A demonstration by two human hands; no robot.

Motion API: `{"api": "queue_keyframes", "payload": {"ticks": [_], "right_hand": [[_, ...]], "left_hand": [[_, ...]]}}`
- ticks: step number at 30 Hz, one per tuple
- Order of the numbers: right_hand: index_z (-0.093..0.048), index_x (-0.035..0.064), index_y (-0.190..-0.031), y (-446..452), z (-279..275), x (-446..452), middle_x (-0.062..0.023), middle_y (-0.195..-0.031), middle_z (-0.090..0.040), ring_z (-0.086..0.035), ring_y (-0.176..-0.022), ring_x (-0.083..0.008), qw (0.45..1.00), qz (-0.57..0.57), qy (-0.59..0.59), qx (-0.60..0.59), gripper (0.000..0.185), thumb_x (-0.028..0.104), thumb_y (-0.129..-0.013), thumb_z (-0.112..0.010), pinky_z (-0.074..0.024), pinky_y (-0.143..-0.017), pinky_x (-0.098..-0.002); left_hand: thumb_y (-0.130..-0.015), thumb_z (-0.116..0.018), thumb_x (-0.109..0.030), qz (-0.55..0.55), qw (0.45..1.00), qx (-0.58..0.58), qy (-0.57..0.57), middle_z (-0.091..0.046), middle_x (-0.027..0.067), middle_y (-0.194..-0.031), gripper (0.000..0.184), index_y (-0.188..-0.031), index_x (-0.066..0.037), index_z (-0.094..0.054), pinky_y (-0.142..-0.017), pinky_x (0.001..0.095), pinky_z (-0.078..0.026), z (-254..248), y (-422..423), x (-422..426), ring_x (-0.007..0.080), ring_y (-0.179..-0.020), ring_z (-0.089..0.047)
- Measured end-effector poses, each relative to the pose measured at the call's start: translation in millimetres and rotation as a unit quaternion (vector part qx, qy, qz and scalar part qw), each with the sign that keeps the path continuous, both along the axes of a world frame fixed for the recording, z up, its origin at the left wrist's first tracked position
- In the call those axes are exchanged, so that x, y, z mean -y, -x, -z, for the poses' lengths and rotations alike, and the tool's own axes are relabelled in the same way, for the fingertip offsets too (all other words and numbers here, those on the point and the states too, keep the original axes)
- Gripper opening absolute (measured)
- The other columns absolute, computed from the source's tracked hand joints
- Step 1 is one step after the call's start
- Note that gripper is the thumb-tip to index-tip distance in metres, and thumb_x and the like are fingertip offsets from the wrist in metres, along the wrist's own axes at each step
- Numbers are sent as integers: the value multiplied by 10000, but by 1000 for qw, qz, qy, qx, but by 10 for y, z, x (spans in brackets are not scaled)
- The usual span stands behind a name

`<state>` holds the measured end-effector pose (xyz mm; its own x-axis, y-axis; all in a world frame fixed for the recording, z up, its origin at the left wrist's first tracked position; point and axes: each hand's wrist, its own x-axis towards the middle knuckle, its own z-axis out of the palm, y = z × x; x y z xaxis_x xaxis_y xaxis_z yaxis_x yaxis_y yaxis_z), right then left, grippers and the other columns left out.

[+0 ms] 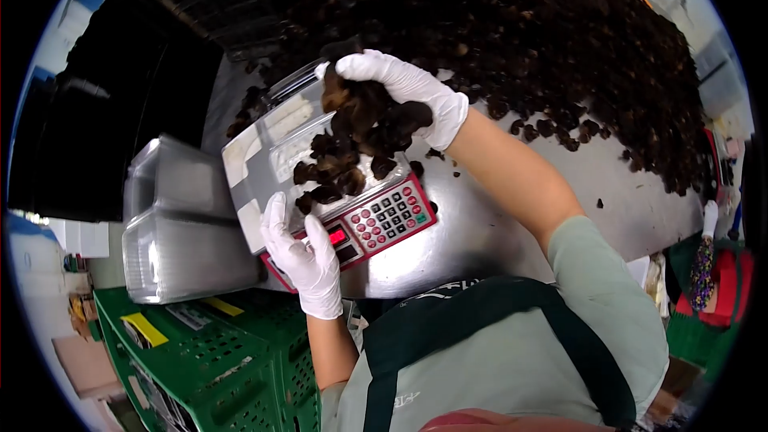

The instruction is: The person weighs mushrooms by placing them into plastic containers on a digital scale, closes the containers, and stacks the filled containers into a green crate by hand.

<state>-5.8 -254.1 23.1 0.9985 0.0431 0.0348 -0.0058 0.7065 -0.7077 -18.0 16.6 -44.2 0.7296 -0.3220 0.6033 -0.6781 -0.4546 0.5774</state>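
My right hand (404,90), in a white glove, is closed around a clump of dark brown wood ear mushrooms (360,108) over a clear plastic tray (284,162). More of the mushrooms lie in the tray, which rests on a red and silver electronic scale (382,224). My left hand (302,260), also gloved, is at the scale's near left edge, beside its lit red display. Its fingers are apart and point toward the tray; I see nothing held in them.
A large heap of wood ear mushrooms (496,40) covers the back of the metal table (496,216), with loose pieces along its front. Stacked clear plastic containers (180,224) stand left of the scale. Below them is a green crate (240,384). Black crates (120,104) stand at the far left.
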Motion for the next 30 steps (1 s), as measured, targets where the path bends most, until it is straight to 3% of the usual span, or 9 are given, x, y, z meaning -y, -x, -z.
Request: {"api": "queue_keyframes", "payload": {"ticks": [4, 6, 8, 14, 17, 20, 22, 24, 30], "right_hand": [[-716, 48, -1134, -115, 15, -505, -77, -968, -734, -706, -863, -173, 927, 60, 361, 76, 266, 249, -973, -652, -580, -814, -289], [-729, 146, -1172, -191, 135, -603, -108, -1091, -711, -649, -1053, -278, 668, 98, 693, 250, 394, 355, -838, -719, -544, -925, -402], [-710, 96, -1155, -66, 127, -760, -94, -1168, -670, -588, -1140, -287, 544, 61, 809, 212, 497, 456, -812, -706, -522, -959, -437], [-629, 84, -1094, 40, 99, -838, -71, -1065, -645, -618, -1038, -261, 605, 204, 749, 177, 393, 423, -896, -619, -530, -847, -407], [-640, 92, -1119, 67, 369, -763, -75, -1061, -675, -634, -1036, -248, 494, 174, 817, 240, 313, 347, -965, -547, -539, -858, -434], [-632, 97, -1222, 144, 361, -668, -105, -1166, -691, -632, -1152, -274, 526, 262, 755, 292, 312, 303, -1003, -552, -528, -938, -432], [-612, 121, -1329, 117, 13, -432, -134, -1250, -677, -623, -1215, -274, 776, 87, 590, 207, 347, 297, -1033, -567, -496, -1034, -396], [-581, 105, -1411, 289, -148, -239, -128, -1300, -673, -627, -1219, -247, 860, 146, 455, 179, 392, 286, -1065, -542, -473, -1068, -357], [-666, 93, -1328, 902, -121, 472, -48, -1273, -702, -631, -1190, -140, 864, 252, 435, 2, 342, 267, -1043, -591, -483, -1038, -290]], "left_hand": [[-846, -672, 26, 30, 993, -79, 87, -392, 244, -1538, 827, -1561, 32, -257, -1230, 432, -250, -70, 4, 68, 347, -1457, -371], [-849, -663, 17, 56, 988, -111, 91, -334, 249, -1587, 889, -1593, 32, -176, -1250, 436, -197, -202, 5, 141, 343, -1497, -316], [-855, -643, 16, 82, 977, -167, 108, -256, 239, -1633, 918, -1609, 29, -119, -1259, 443, -164, -299, 21, 234, 335, -1519, -270], [-995, -612, -167, 107, 981, -135, 89, -282, 227, -1627, 769, -1594, 53, -182, -1250, 454, -195, -221, -44, 287, 333, -1506, -292], [-1017, -580, -177, 86, 991, -88, -61, -385, 244, -1575, 638, -1540, 82, -323, -1241, 417, -212, -270, -75, 249, 320, -1493, -328], [-921, -654, -166, 77, 987, -49, -129, -441, 253, -1536, 756, -1563, 40, -311, -1231, 445, -240, -318, -126, 230, 400, -1448, -392], [-913, -669, -179, 72, 987, -78, -119, -425, 246, -1554, 807, -1587, 18, -270, -1236, 456, -231, -433, -98, 254, 394, -1468, -371], [-938, -644, -153, 117, 983, -139, -35, -337, 246, -1616, 826, -1617, -8, -197, -1242, 464, -221, -453, -169, 225, 364, -1496, -343], [-1079, -485, -417, 100, 945, -246, 192, -345, 192, -1610, 692, -1618, -68, -226, -1238, 415, -222, -935, -347, 231, 302, -1486, -355]]}}
